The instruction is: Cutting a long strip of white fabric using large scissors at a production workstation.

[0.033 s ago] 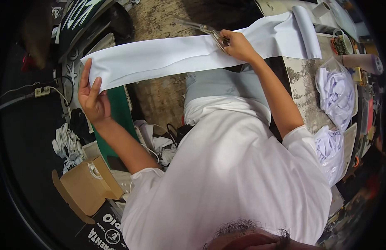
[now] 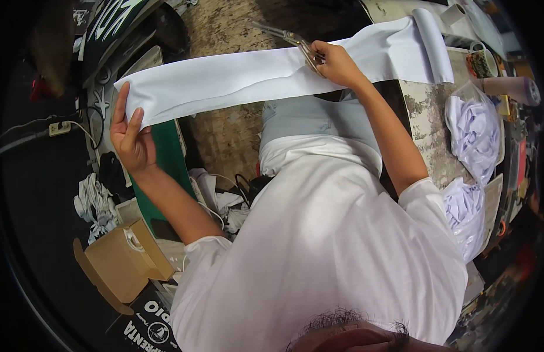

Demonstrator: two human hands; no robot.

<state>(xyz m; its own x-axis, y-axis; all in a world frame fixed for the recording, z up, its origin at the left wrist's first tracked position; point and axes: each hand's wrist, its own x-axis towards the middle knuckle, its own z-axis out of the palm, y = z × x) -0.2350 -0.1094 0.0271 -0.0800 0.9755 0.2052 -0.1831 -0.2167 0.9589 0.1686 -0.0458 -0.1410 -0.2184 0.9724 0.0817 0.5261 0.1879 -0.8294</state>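
A long white strip of fabric (image 2: 219, 82) stretches across the top of the view to a roll (image 2: 431, 47) at the right. My left hand (image 2: 134, 135) grips the strip's left end, thumb in front and fingers at the edge. My right hand (image 2: 336, 66) is closed round metal scissors (image 2: 286, 36) over the strip, their blades pointing up and left past its upper edge. Below the strip are my light-blue jeans (image 2: 307, 117) and white shirt.
A green surface (image 2: 166, 152), an open cardboard box (image 2: 116, 258) and a power socket (image 2: 59, 128) lie to the left. A weathered board (image 2: 219, 23) lies behind. At the right are a worn table (image 2: 421, 141), bagged white pieces (image 2: 471, 129), a mug (image 2: 480, 64) and a lilac roll (image 2: 509, 88).
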